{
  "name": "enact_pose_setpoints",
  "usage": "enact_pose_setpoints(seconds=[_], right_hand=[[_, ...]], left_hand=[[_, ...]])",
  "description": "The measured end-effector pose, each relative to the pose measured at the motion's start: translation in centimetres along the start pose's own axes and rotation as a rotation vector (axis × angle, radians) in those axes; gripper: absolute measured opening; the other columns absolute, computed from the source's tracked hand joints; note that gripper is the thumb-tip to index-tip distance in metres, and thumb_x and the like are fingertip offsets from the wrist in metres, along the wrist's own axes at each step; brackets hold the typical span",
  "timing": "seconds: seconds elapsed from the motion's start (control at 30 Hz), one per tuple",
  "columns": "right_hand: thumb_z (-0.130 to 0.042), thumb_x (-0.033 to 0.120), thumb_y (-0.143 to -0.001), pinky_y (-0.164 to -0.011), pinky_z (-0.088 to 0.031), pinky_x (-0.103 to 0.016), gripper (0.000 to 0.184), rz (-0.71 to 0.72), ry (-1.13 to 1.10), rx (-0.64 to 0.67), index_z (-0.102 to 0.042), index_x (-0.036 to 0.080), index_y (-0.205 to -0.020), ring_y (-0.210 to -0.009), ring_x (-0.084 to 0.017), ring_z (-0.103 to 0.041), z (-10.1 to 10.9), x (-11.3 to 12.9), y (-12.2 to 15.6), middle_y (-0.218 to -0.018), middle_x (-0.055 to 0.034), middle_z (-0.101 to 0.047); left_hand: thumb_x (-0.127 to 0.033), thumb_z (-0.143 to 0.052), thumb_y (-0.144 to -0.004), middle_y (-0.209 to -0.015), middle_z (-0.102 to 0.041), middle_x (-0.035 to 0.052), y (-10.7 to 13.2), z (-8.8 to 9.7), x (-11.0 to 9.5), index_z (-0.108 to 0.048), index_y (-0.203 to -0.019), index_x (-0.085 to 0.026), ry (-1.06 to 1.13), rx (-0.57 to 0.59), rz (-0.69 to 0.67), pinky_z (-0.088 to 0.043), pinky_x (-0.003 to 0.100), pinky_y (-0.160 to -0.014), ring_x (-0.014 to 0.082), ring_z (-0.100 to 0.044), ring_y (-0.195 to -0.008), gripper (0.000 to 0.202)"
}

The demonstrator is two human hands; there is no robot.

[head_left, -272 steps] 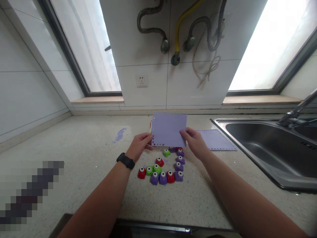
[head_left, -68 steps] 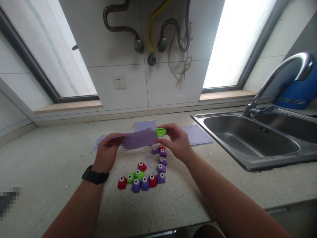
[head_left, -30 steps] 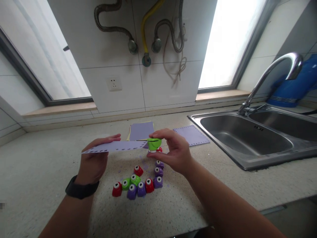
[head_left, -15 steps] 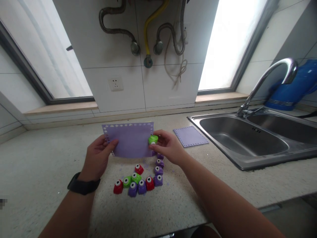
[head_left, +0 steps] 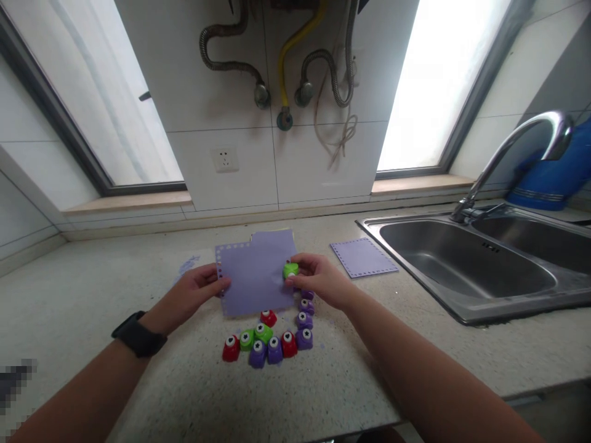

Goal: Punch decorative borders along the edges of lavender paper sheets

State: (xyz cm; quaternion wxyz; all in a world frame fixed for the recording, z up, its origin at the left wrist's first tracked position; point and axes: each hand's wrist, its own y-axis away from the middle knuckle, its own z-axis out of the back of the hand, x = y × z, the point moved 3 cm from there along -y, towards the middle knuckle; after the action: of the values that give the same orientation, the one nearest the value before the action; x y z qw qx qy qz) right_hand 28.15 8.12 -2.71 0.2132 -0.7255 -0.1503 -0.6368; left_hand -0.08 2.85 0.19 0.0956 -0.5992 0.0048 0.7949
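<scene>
Half a second ago we saw the sheet (head_left: 258, 283) higher, well above the lone red punch (head_left: 268, 318); now its lower edge comes right down to that punch in our view. A second ago it was turned nearly edge-on, and now its broad face is towards us. Our left hand (head_left: 199, 288) is closed lightly on its left edge, thumb in front and fingers mostly behind. Our right hand (head_left: 316, 278) pinches the green punch (head_left: 290, 271) between thumb and fingers at the sheet's right edge; nine seconds ago a green punch lay on the surface (head_left: 161, 375) and both hands held the sheet. The stack (head_left: 273, 237) shows above the sheet's top, where it was nearly hidden half a second ago. On the pale speckled surface, other punches (head_left: 274, 353) in red, green and purple form a bent row nearer us, scraps (head_left: 188, 264) lie to the left, and a second sheet (head_left: 364, 257) with a punched border rests near the sink (head_left: 466, 252). Beyond, we have a tiled wall (head_left: 221, 218) with a socket (head_left: 225, 159), hoses and a yellow pipe (head_left: 295, 43) between two bright windows.
</scene>
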Motion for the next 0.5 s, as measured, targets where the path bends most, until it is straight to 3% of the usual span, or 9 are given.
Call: enact_pose_setpoints(seconds=[0.17, 0.33, 0.5], right_hand=[[-0.091, 0.023, -0.063, -0.08, -0.057, -0.032, 0.049, 0.167, 0.105, 0.055, -0.069, 0.018, -0.106, -0.08, -0.013, -0.066, -0.5, 0.5, 0.1, -0.089, -0.0006, -0.07], [-0.088, 0.022, -0.069, -0.084, -0.055, -0.034, 0.044, 0.335, 0.273, 0.101, -0.069, 0.019, -0.109, -0.092, -0.017, -0.067, -0.9, 1.8, 1.0, -0.104, -0.0059, -0.069], [-0.089, 0.024, -0.07, -0.083, -0.056, -0.034, 0.05, 0.375, 0.351, 0.107, -0.067, 0.021, -0.115, -0.092, -0.017, -0.067, -1.1, 2.3, 1.6, -0.105, -0.0061, -0.069]], left_hand=[[-0.039, -0.078, -0.08, -0.088, -0.079, 0.0084, 0.6, 0.7, 0.8, -0.078, -0.097, -0.02, -0.128, -0.019, -0.055, -0.061, 0.038, -0.074, 0.0243, -0.072, -0.077, 0.026], [-0.035, -0.079, -0.079, -0.107, -0.079, 0.0105, 0.8, -0.5, 1.0, -0.078, -0.109, -0.023, -0.111, 0.101, -0.137, -0.058, 0.046, -0.094, 0.0298, -0.074, -0.099, 0.032], [-0.034, -0.079, -0.078, -0.104, -0.08, 0.0077, 0.6, -1.3, 1.2, -0.08, -0.102, -0.024, -0.17, 0.009, -0.186, -0.058, 0.045, -0.095, 0.0292, -0.075, -0.097, 0.026]])
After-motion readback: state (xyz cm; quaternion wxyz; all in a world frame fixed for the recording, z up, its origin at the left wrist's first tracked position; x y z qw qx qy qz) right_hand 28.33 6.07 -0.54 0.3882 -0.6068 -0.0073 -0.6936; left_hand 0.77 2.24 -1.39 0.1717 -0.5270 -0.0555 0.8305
